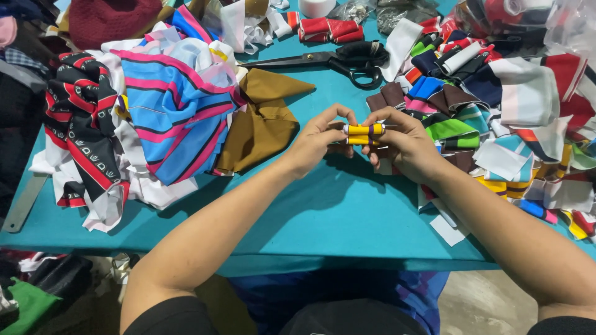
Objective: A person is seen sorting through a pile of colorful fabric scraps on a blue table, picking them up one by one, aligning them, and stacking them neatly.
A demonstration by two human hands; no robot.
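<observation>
Sewing workshop: fabric scraps, scissors

Scissors on table, between two fabric piles.

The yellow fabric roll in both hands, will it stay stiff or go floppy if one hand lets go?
The yellow roll is thin striped cloth, so it probably unrolls and droops. It looks light; the left hand and right hand pinch it with fingertips only. Being cylindrical, it might roll on the table.

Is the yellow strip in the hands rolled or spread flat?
Rolled: the yellow strip forms a tight bundle pinched between left hand and right hand.
</observation>
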